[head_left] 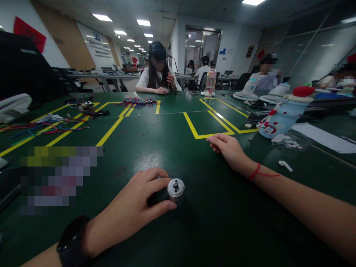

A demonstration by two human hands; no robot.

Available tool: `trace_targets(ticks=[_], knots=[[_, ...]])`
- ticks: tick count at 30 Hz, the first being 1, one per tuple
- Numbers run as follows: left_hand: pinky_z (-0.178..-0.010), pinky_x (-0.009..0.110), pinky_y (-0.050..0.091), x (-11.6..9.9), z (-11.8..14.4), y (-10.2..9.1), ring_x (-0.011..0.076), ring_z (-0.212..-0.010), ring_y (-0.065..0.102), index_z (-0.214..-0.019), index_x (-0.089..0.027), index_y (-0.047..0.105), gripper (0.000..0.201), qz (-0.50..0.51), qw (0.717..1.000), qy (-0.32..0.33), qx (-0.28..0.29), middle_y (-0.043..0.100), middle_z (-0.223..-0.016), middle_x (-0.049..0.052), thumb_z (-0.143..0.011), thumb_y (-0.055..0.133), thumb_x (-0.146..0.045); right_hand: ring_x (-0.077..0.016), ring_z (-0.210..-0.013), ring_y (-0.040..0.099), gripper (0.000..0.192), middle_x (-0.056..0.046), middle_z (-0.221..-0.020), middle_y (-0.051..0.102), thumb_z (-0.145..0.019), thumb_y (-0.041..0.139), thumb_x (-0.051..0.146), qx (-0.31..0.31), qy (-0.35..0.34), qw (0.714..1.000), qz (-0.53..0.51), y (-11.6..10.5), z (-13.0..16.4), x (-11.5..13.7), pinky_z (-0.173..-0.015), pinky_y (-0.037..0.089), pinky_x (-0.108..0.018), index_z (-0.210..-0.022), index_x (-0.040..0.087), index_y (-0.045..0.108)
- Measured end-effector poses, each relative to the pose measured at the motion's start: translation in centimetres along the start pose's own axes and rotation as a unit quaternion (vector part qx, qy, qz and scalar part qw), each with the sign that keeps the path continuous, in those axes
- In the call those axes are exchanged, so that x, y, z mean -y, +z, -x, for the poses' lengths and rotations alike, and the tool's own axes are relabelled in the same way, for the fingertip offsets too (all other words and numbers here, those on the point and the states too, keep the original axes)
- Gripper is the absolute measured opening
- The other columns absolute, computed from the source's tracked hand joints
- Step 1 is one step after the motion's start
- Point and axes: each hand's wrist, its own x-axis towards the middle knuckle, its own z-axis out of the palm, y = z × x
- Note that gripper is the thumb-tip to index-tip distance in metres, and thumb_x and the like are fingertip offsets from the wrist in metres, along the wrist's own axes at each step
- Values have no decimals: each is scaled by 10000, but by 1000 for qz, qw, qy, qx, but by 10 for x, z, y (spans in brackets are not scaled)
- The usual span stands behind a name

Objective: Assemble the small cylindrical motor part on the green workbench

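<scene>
A small silver cylindrical motor (176, 189) stands upright on the green table, its shaft end facing up. My left hand (144, 193) grips it from the left, with the thumb at the near side and the index finger at the far side. Further forward and to the right, my right hand (226, 148) hovers by the near corner of a yellow tape outline (215, 135). Its fingers are curled and pressed together; what they hold, if anything, is hidden.
Red and blue wires (139, 102) lie in a bundle at the far left-centre, with loose wires (55, 128) nearer. On the right are a light-blue bottle (285, 115), a white earbud (285, 165) and white paper (325, 137). A person (158, 70) sits opposite.
</scene>
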Motion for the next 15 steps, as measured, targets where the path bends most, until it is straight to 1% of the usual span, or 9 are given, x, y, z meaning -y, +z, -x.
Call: trace_targets(ticks=[2, 4, 7, 9, 11, 13, 15], knots=[[-917, 400, 436, -1, 0, -1, 245, -1051, 540, -1119, -313, 604, 229, -1, 1000, 3, -3, 572, -1158, 18, -906, 629, -390, -120, -613, 526, 268, -21, -726, 629, -820, 615, 389, 23, -9, 1000, 16, 0, 2, 5, -580, 406, -262, -850, 138, 704], [-919, 403, 437, -3, 0, -3, 245, -1055, 543, -1122, -317, 603, 225, -3, 1000, 4, -6, 573, -1162, 14, -908, 627, -383, -134, -662, 558, 221, -24, -731, 651, -807, 648, 352, 56, -19, 998, 35, 4, 9, 15, -632, 424, -273, -815, 143, 715], [-923, 410, 440, -2, 2, -6, 248, -1055, 550, -1130, -319, 607, 237, -7, 1000, 3, -12, 578, -1166, 15, -903, 632, -381, -142, -696, 577, 174, -31, -772, 672, -805, 673, 313, 134, -47, 988, 62, 17, 28, 39, -647, 434, -273, -838, 151, 729], [-922, 412, 447, 2, 5, -7, 252, -1048, 558, -1123, -312, 619, 242, -10, 1000, 6, -19, 587, -1158, 19, -895, 640, -390, -138, -728, 578, 190, -33, -848, 664, -836, 653, 313, 201, -105, 971, 69, 30, 44, 56, -649, 446, -268, -943, 170, 719], [-921, 411, 454, 6, 8, -6, 254, -1042, 565, -1118, -305, 630, 246, -12, 1000, 11, -25, 594, -1153, 25, -891, 642, -398, -139, -785, 584, 205, -33, -912, 648, -837, 667, 316, 241, -166, 954, 62, 44, 59, 68, -694, 465, -271, -995, 191, 703], [-924, 414, 457, 10, 11, -4, 258, -1047, 568, -1128, -304, 631, 257, -18, 999, 17, -32, 596, -1163, 30, -890, 639, -401, -140, -836, 588, 157, -27, -939, 629, -831, 684, 295, 250, -208, 944, 58, 54, 69, 76, -758, 472, -280, -959, 207, 707], [-923, 412, 460, 10, 12, -3, 260, -1055, 569, -1141, -308, 627, 271, -24, 999, 22, -39, 593, -1183, 31, -888, 640, -404, -138, -862, 586, 87, -20, -939, 608, -831, 687, 263, 242, -226, 942, 55, 57, 75, 80, -797, 470, -284, -899, 216, 713]])
